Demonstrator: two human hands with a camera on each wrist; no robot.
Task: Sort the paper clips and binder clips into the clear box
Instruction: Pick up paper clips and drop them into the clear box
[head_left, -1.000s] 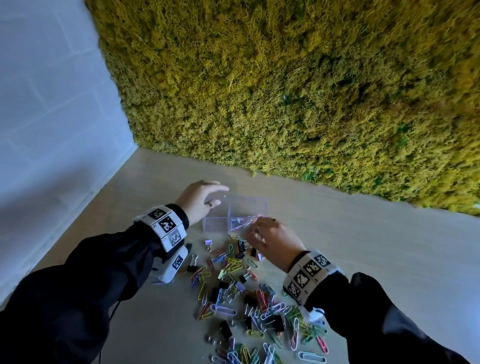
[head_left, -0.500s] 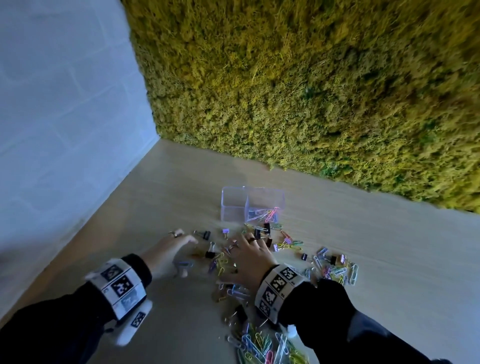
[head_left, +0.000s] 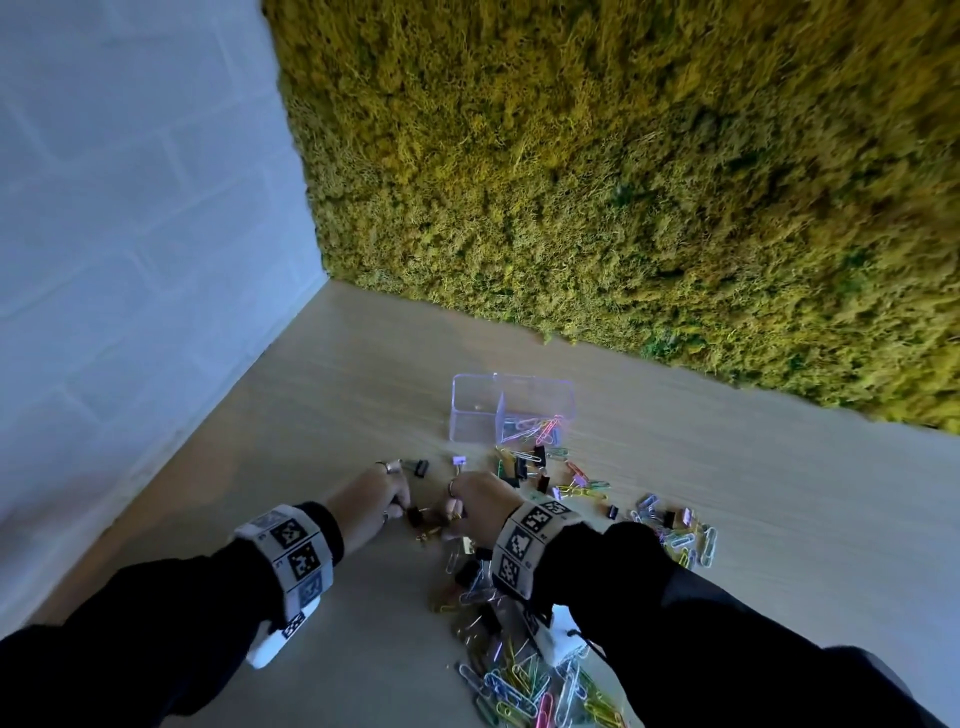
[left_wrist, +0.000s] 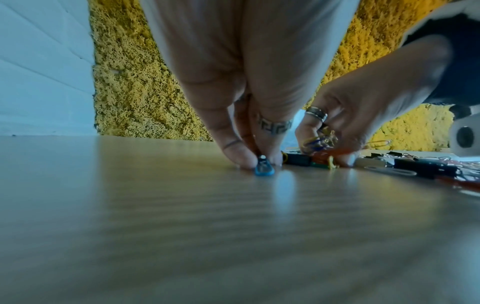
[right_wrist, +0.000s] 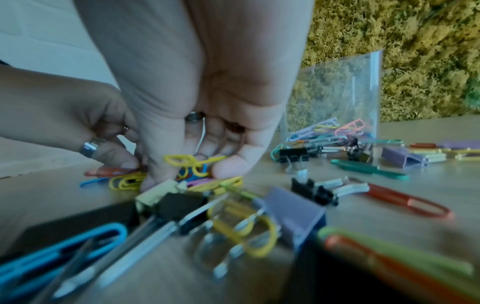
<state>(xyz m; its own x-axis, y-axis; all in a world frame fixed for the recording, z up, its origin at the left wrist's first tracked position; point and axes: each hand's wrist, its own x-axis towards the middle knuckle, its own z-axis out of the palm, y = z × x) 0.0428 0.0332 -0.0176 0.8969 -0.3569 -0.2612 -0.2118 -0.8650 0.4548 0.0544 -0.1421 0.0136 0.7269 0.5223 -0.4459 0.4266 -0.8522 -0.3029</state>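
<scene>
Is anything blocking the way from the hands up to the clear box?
No wall or large object. Between both hands, left and right, and the box lie only loose clips on the table, crowding its near side. The box top looks open, so lifting over them should clear.

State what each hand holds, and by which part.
Left hand: pinches a blue paper clip by its far end, against the table. Right hand: fingers gather several paper clips; the exact hold is hidden.
</scene>
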